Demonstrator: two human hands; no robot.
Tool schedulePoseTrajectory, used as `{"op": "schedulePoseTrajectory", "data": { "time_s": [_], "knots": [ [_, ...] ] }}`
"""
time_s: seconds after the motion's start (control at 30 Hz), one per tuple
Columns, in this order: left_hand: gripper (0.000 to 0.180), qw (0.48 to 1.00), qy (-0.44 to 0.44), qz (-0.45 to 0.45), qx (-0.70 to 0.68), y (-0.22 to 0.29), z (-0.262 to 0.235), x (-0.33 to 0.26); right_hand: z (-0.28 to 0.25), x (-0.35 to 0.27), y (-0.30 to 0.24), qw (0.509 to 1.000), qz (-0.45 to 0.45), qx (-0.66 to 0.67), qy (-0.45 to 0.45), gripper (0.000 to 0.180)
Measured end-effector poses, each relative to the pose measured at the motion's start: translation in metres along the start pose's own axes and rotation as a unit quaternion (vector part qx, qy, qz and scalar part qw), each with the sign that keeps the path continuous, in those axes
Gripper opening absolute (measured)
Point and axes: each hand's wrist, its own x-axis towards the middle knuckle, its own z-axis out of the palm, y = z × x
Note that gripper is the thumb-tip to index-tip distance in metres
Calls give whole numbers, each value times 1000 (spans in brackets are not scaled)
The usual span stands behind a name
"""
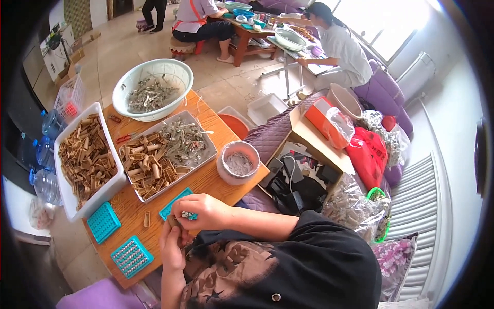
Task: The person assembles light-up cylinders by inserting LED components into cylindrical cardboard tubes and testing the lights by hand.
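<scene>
"What colours are you working among?"

"The piece (pixel 174 222) in my left grip (pixel 171 247) is brown, the trays (pixel 104 222) teal, the bin (pixel 103 199) white, the basket (pixel 177 77) pale green, the surface (pixel 208 183) orange-brown and wood-grained."

"Any patterns?"

"My black shirt (pixel 319 268) carries a brown print (pixel 231 268); the purple couch cover (pixel 267 141) shows quilted diamonds."

From here I read the worktop (pixel 208 116) as satiny wood, the left tub (pixel 105 194) smooth plastic, the silvery parts (pixel 189 216) in the hands (pixel 201 208) shiny metal, the brown piece (pixel 173 221) between them matt, the black shirt (pixel 319 262) cloth.
</scene>
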Motion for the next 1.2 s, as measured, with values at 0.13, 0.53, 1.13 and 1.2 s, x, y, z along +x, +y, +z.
{"op": "schedulePoseTrajectory", "data": {
  "time_s": [0.13,0.53,1.13,1.2],
  "knots": [
    [22,999,-14,20,32,-4,-2,0,-2,-2,-2,998,-24,-54,-5,17],
    [24,992,-9,53,118,-8,-6,-2,-1,-8,2,997,-29,-53,-39,14],
    [29,993,3,24,112,-13,-10,4,2,-8,15,998,22,-28,-50,11],
    [30,993,13,28,116,-13,-11,4,4,-7,13,999,18,-27,-34,10]
  ]
}}
